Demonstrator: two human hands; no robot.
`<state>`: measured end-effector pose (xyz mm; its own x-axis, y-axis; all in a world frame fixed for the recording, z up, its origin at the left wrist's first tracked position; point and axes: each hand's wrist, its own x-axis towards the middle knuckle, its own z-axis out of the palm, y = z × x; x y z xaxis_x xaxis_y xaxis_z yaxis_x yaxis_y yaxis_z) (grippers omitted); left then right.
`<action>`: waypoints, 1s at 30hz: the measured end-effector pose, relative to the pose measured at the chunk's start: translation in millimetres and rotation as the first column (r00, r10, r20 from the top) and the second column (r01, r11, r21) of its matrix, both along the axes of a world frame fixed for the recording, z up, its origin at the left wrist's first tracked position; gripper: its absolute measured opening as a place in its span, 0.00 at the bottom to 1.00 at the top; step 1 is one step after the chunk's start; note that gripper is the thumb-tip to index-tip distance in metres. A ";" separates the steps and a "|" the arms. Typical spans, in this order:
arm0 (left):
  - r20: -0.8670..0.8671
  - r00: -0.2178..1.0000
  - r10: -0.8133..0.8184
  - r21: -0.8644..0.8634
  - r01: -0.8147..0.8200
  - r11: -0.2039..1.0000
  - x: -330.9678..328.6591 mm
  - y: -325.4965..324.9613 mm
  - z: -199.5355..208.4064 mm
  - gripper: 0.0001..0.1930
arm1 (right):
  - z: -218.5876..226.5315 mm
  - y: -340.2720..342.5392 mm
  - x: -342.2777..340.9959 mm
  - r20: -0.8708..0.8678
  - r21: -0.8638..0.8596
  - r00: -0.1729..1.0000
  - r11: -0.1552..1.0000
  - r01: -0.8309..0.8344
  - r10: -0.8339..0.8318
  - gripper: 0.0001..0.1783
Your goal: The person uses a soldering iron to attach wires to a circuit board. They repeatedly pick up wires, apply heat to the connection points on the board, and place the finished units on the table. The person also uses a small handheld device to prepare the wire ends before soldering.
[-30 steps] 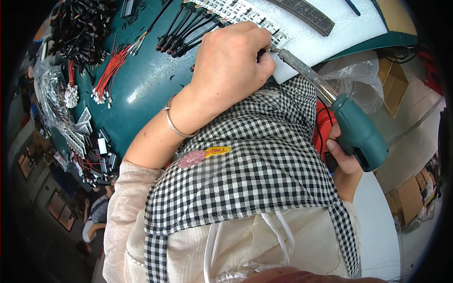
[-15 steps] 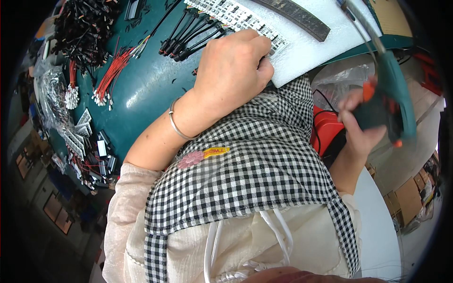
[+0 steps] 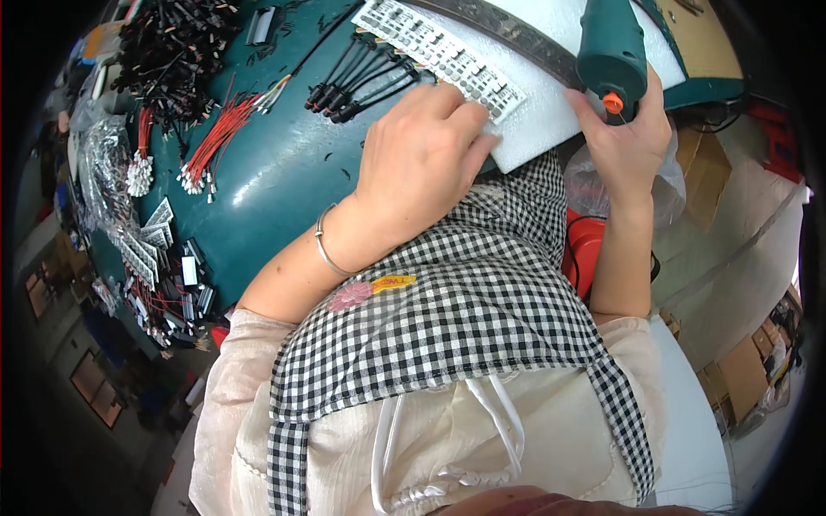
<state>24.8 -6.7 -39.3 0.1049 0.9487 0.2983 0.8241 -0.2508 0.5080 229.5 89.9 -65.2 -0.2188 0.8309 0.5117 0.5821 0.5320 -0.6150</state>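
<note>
My right hand grips a dark green soldering gun with an orange part at its near end. It is over the right part of a white foam sheet. My left hand has curled fingers at the near edge of a white circuit board panel. Its fingertips are partly hidden, so whatever they hold cannot be made out. Several black cables with connectors lie beside the panel, their coloured wire ends toward it. A dark, worn curved bar rests across the foam behind the panel.
On the green table, red wires with white plugs lie left of my hand. A heap of black connectors stands at the far left, near clear plastic bags and small boards. Something red is beside my lap.
My right hand has brought the soldering gun up and left, from beside the table to over the foam. My left hand has shifted slightly down, its fingers loosening a little, exposing more of the panel.
</note>
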 end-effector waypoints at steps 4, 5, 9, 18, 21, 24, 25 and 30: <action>0.052 0.995 0.083 0.052 -0.085 0.995 -11.0 -0.7 5.2 0.20 | 15.2 -7.5 -1.7 0.000 -0.221 1.000 0.975 0.006 -0.006 0.38; -0.012 0.993 0.113 0.055 -0.113 0.992 -14.8 -0.8 4.9 0.27 | 18.3 -14.5 -4.6 -0.035 -0.276 0.999 0.961 -0.014 0.005 0.39; -0.048 0.987 0.152 -0.033 -0.154 0.987 -25.1 -3.5 0.1 0.33 | 11.6 -41.6 -9.2 -0.005 -0.298 0.997 0.951 -0.077 0.079 0.39; 0.151 0.959 0.239 0.192 -0.266 0.945 -81.2 -11.9 3.1 0.20 | 17.7 -64.9 6.1 -0.233 -0.445 0.972 0.892 -0.082 -0.026 0.29; 0.038 0.880 0.474 0.262 -0.467 0.845 -128.9 -2.8 -1.9 0.19 | 41.2 -61.8 11.6 -0.281 -0.326 0.960 0.940 -0.103 0.008 0.28; -0.090 0.794 0.602 0.206 -0.576 0.791 -165.8 18.6 -11.3 0.23 | 72.2 -53.3 -3.3 -0.322 -0.269 0.939 0.940 -0.209 0.117 0.35; -0.132 0.787 0.603 0.139 -0.588 0.797 -173.3 25.8 -14.0 0.24 | 77.4 -50.7 -11.2 -0.365 -0.276 0.921 0.929 -0.248 0.138 0.37; 0.082 0.852 0.517 0.075 -0.522 0.850 -166.0 33.4 0.8 0.28 | 77.5 -42.8 -47.5 -0.641 -0.355 0.755 0.820 -0.449 0.137 0.40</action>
